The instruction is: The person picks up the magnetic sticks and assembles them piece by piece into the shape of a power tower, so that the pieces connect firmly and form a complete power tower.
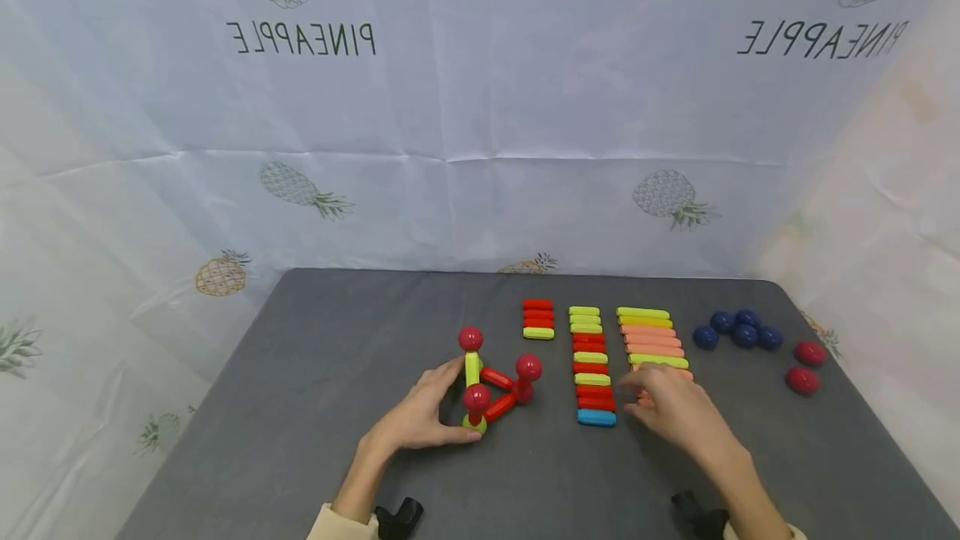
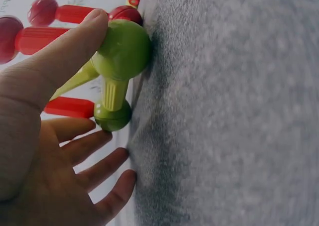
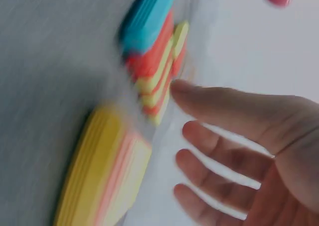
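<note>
A ball-and-rod frame stands left of the table's middle, with a triangular base and upright rods topped by red balls. My left hand holds it from the left, thumb on the near green ball and the index fingertip at the far green ball; the other fingers spread loosely. Over the near end of a column of long yellow and salmon rods hovers my right hand, its fingers loosely bent with nothing between them. The right wrist view shows its thumb apart from the fingers.
Between the hands lies a column of short red and yellow rods ending in a blue rod. A shorter red and yellow row is behind. Several dark blue balls and two red balls sit at right.
</note>
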